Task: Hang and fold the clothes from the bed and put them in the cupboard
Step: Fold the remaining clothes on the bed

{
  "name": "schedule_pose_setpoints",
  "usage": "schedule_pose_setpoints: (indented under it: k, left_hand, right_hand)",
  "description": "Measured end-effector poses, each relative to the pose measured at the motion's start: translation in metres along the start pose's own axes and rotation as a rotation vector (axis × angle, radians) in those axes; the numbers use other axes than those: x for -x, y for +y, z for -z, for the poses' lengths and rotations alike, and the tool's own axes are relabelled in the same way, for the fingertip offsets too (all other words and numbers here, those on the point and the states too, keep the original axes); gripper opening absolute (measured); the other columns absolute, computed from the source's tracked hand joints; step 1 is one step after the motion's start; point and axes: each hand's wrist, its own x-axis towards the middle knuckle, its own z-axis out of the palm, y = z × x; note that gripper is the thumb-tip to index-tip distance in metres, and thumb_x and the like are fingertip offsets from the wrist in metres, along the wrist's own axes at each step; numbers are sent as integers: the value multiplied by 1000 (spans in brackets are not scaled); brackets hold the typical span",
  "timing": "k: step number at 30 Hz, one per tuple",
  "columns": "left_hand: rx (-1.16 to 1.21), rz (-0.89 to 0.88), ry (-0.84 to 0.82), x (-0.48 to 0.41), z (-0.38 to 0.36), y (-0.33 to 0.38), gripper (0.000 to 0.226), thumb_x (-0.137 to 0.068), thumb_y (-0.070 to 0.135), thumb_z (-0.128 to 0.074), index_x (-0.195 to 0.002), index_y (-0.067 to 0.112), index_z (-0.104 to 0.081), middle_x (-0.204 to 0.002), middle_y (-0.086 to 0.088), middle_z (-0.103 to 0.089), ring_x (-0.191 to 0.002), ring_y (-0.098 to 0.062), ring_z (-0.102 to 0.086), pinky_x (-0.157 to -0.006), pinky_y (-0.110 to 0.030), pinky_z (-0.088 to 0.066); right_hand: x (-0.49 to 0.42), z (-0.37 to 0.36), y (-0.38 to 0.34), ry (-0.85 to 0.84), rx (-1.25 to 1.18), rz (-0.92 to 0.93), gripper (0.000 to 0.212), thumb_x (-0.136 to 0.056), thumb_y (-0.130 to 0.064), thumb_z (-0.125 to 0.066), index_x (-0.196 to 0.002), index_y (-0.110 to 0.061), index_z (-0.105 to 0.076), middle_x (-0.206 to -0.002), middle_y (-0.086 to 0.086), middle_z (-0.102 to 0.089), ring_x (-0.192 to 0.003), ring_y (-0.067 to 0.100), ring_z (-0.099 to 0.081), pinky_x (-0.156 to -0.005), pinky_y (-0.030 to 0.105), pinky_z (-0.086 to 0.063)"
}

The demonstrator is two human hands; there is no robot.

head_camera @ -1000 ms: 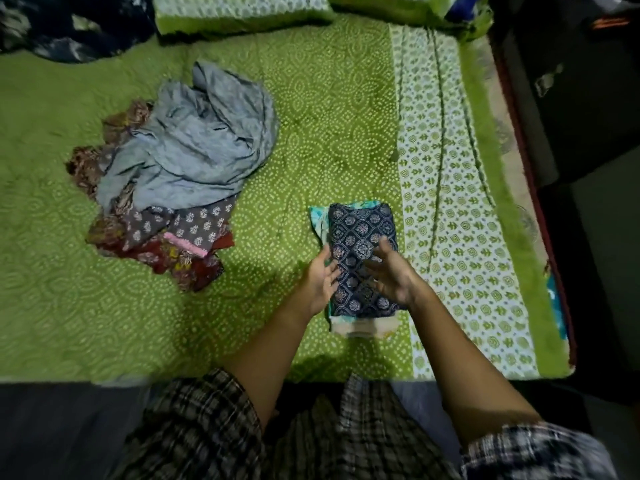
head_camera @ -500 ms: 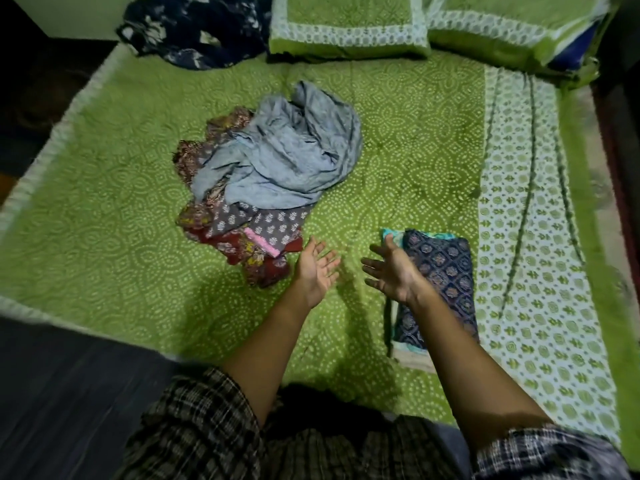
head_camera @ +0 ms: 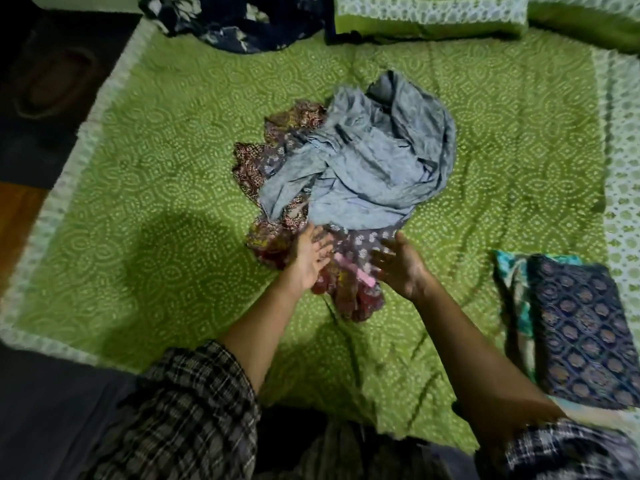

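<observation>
Bed [head_camera: 166, 209]: it fills most of the view and is covered by a green spread with a pale dotted pattern and a pale border along its left and near edges.

Pile of unfolded clothes [head_camera: 277, 174]: this loose heap of several printed pieces sits about the middle of the bed.

Grey garment [head_camera: 374, 161]: it is crumpled on top of the pile and covers the pile's far and right parts.

Folded stack [head_camera: 581, 327]: it lies flat near the bed's right edge, well apart from the pile, with a dark blue patterned piece on top and a turquoise one showing under its left side.

Pillows [head_camera: 429, 15]: they lie along the far edge in matching green covers.

Dark floral garment [head_camera: 242, 22]: it is bunched at the far edge, just left of the pillows.

Left hand [head_camera: 310, 258]: its fingers are spread and hold nothing, and it is at the near-left side of the pile; whether it touches the cloth is unclear through the blur.

Right hand [head_camera: 401, 268]: it is empty with fingers apart and palm turned toward the left hand, at the pile's near-right side.

Pink strip [head_camera: 356, 273]: it shows in the pile between the two hands.
</observation>
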Motion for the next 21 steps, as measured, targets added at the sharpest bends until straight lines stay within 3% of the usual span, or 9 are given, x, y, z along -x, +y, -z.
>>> schedule_pose_setpoints:
  k: [2, 4, 6, 11, 17, 21]
  left_hand:
    - [-48, 25, -14, -20, 19, 12, 51, -100, 44, -24, -138, 13, -39, -142, -13, -43, -131, -27, -41, -102, -35, -31]
    - [-75, 42, -27, -39, 32, 21, 52, -100, 45, -23, -138, 14, -39, -143, -12, -42, -131, -26, -40, -107, -38, -29]
    - [-106, 56, -34, -57, 40, 27, 52, -100, 45, -22, -139, 14, -38, -144, -12, -41, -131, -26, -40, -108, -38, -28]
    - [-136, 94, -28, -91, 46, 34, 52, -100, 45, -25, -141, 14, -35, -145, -9, -41, -130, -25, -41, -106, -37, -30]
    - [-162, 143, -26, -114, 47, 42, 51, -100, 41, -28, -142, 12, -33, -147, -11, -37, -134, -26, -37, -111, -40, -26]
    - [-181, 198, -12, -133, 47, 42, 54, -100, 42, -30, -145, 11, -29, -151, -12, -30, -138, -27, -30, -115, -41, -22]
  right_hand:
    - [-18, -22, 5, 50, -11, -15, 45, -100, -51, -22, -118, -19, -48, -103, 5, -55, -92, 19, -54, -76, 32, -42]
    - [-35, -37, 10, 79, -21, -7, 49, -100, -50, -22, -129, -16, -43, -112, 8, -53, -98, 21, -54, -80, 34, -43]
    - [-49, -49, 12, 97, 7, 4, 52, -100, -48, -24, -134, -12, -41, -115, 11, -54, -95, 22, -56, -75, 33, -45]
    - [-77, -56, 10, 161, 66, 0, 48, -102, -43, -26, -132, -9, -43, -131, 17, -50, -112, 30, -50, -91, 40, -40]
    - [-105, -59, 6, 210, 58, -22, 49, -100, -40, -35, -136, -5, -39, -119, 14, -54, -97, 24, -54, -69, 31, -45]
    - [-129, -61, 3, 268, 5, -46, 44, -99, -33, -43, -134, -7, -40, -130, 16, -49, -113, 30, -52, -84, 34, -45]
